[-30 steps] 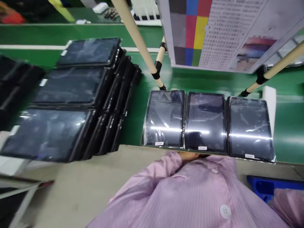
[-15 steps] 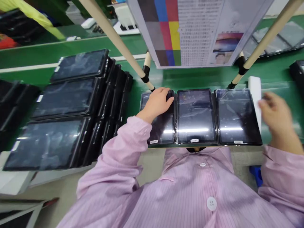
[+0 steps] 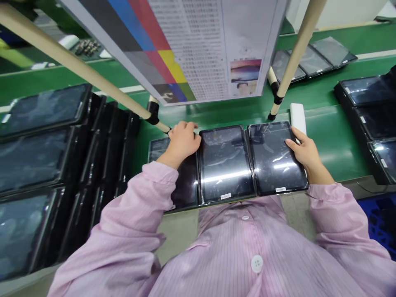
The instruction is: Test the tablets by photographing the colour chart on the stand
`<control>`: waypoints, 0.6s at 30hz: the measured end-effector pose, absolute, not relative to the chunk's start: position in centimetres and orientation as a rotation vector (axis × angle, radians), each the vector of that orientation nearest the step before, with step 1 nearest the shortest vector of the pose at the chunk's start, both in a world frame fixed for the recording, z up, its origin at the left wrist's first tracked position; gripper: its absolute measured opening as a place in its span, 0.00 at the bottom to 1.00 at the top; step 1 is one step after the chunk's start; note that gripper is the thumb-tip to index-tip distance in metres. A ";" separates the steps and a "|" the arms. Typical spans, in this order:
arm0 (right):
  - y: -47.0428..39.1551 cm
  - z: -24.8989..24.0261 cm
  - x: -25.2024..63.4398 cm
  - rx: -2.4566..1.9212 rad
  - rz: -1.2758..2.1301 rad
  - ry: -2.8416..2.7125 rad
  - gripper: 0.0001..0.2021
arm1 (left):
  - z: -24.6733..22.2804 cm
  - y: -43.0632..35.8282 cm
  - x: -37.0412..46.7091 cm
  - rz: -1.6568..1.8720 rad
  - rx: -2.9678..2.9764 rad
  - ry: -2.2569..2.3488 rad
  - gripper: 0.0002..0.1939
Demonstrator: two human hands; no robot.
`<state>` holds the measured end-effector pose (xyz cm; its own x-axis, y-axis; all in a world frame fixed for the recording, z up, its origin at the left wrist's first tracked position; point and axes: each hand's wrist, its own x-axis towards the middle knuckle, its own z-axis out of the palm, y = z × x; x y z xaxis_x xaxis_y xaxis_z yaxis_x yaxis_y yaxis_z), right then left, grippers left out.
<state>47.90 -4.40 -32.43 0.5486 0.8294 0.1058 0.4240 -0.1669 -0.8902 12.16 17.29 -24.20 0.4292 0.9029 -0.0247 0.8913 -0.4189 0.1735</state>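
Three dark tablets with glossy screens and small white labels lie side by side in front of me. My left hand [image 3: 182,142] rests palm down over the upper part of the left tablet [image 3: 187,181], its fingers loosely spread near the far edge. Between the other two, the middle tablet [image 3: 225,165] reflects a bright strip of light. At the right end, my right hand [image 3: 305,150] grips the right tablet [image 3: 275,161] by its outer edge, thumb on the screen side. The fingers underneath are partly hidden.
Stacked tablets in black trays [image 3: 40,156] stand close on the left; more tablets [image 3: 374,107] lie at the right. A printed colour chart [image 3: 198,49] hangs ahead between beige poles [image 3: 297,57]. A white bar [image 3: 298,117] lies beyond my right hand. Behind are several tablets [image 3: 315,60].
My right hand has moved in from the right and closed on the right tablet's edge. My left hand stays on the left tablet. The view has turned toward the right.
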 end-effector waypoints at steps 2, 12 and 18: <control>-4.3 -32.7 47.8 -1.785 0.515 -1.042 0.34 | -23.8 16.4 15.2 0.144 2.592 1.438 0.28; -3.8 -34.0 46.6 -1.792 0.473 -1.028 0.35 | -24.5 13.5 25.8 -0.098 2.649 1.272 0.16; -6.2 -29.5 47.4 -1.823 0.189 -1.060 0.30 | -18.3 12.9 22.3 0.201 2.778 1.047 0.27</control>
